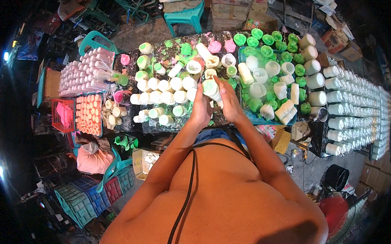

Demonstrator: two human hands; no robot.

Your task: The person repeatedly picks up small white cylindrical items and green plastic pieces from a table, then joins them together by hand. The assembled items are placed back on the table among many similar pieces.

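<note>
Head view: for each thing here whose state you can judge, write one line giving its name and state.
Left hand, fingers extended
Right hand, fingers extended
White cylinder, marked with green, between the hands
Blue tray, loaded with white and green pieces
Red basket, holding pink material
Top-centre teal chair, loaded
Lower left-edge light, lit

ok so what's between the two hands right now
In the head view, a pale cylindrical piece with a greenish end lies between the left hand and the right hand.
</note>
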